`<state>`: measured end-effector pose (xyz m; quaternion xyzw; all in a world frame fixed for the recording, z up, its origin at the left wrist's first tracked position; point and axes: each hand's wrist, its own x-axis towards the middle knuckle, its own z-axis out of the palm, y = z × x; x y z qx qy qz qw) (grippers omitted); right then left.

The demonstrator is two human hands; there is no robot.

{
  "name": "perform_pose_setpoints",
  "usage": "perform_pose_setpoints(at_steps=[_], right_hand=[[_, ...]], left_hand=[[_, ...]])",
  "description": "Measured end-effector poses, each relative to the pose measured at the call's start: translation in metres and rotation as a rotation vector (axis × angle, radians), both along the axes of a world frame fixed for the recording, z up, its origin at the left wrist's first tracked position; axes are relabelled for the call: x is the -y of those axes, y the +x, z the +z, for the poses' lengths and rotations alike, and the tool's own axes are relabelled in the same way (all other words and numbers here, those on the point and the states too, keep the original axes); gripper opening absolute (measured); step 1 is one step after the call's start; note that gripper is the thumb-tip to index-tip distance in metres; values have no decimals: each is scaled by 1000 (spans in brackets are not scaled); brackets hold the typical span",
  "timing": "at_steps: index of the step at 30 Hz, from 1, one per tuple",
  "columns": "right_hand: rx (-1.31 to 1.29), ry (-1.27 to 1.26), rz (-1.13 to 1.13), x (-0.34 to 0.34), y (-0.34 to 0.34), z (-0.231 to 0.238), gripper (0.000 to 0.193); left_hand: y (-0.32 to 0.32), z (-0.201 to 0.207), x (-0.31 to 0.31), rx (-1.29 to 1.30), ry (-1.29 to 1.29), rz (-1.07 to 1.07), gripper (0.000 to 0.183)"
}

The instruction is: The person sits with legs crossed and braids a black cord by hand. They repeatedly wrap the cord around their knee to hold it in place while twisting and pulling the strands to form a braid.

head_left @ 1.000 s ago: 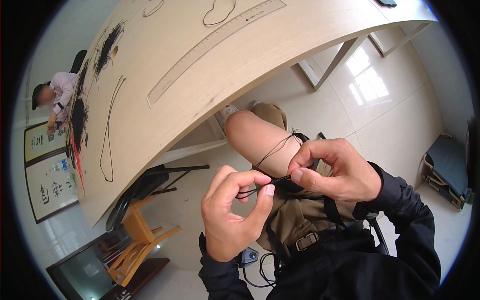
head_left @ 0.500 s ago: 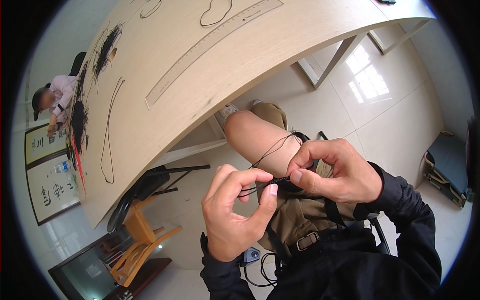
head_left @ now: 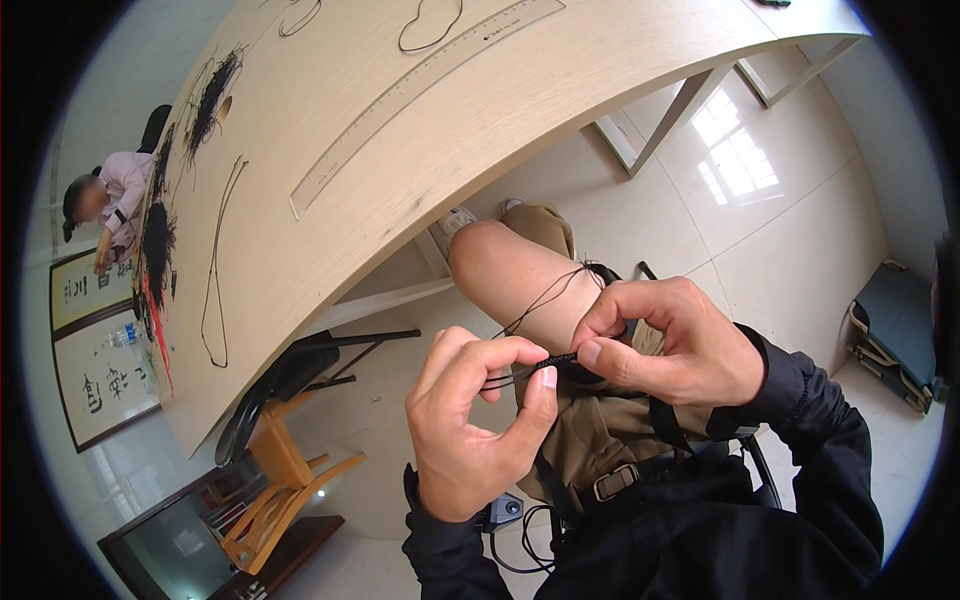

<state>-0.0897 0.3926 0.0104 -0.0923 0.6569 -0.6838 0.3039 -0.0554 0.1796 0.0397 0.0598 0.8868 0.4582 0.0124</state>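
One braided black cord (head_left: 562,360); left hand (head_left: 455,430) has it in a pinching grip; right hand (head_left: 683,345) likewise.

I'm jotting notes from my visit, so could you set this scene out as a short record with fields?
Left hand: the left hand pinches a black braided cord between thumb and forefinger
Right hand: the right hand pinches the same cord, farther right
Work position: above the lap, beside the table
On the table: clear ruler, black strands, red strands
Also present: another person in a pale pink top
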Motion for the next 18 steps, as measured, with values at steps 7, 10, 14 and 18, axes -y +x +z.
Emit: perform_pose_setpoints(at_steps=[7,10,14,18], right_hand=[[-32,-8,-11,0,2,-3,21],[-31,-8,-10,1,2,-3,21],[-8,9,2,0,1,-1,22],[-14,17,8,-1,0,1,23]], left_hand=[[0,-2,-2,-7,1,-8,20],[0,-2,-2,-5,3,-5,21],[0,-3,-3,-8,1,-13,21],[0,-3,-3,-9,-1,-13,20]])
